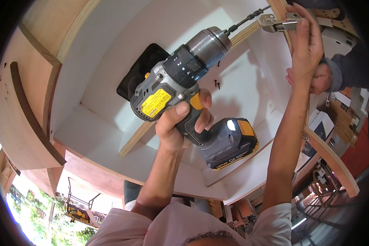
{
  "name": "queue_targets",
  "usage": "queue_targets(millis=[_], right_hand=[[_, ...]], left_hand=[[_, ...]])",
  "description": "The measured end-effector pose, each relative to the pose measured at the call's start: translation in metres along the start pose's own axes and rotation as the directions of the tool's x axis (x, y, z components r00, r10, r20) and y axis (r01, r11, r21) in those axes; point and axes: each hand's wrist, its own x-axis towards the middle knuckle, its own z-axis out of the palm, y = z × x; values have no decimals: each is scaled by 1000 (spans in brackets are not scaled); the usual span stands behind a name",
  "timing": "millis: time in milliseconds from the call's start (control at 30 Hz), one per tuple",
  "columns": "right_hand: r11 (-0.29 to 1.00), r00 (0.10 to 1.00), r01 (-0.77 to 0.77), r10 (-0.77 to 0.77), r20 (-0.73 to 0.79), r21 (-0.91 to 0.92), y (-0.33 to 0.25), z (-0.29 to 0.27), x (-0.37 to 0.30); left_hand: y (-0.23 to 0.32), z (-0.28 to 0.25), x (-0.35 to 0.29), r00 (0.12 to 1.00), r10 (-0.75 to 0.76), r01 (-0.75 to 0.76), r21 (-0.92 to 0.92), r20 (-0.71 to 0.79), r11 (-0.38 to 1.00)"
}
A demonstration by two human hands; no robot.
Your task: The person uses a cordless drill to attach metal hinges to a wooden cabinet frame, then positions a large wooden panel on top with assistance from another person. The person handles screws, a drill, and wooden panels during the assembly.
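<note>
In my left hand (174,125) is a grey and black cordless drill (184,67), its handle wrapped by my fingers. A dark battery (229,143) sits at the handle's base. The drill's long thin bit (248,20) points to the upper right, its tip close to a metal cabinet hinge (273,23); I cannot tell whether they touch. My right hand (309,41) is closed on the hinge, thumb on the near side, beside a wooden panel edge (279,9). Another person's hand (320,78) in a dark sleeve is beside my right wrist, partly hidden by it.
Beneath the drill lies a white-lined wooden cabinet (110,69) with a wooden strip (135,137) across it. Inside are a black flat object (129,76) and several dark screws (216,84). Wooden panels (24,135) stand at left; a box (320,125) is at right.
</note>
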Motion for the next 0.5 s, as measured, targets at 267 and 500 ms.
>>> queue_targets(millis=[267, 500], right_hand=[[955, 992, -55, 20, 123, 292, -14, 30, 0], [971, 991, -134, 133, 19, 198, -14, 39, 2]], left_hand=[[-12, -9, 1, 1000, 19, -21, -102, -17, 995], [-14, -23, -2, 998, 36, -40, -113, -44, 993]])
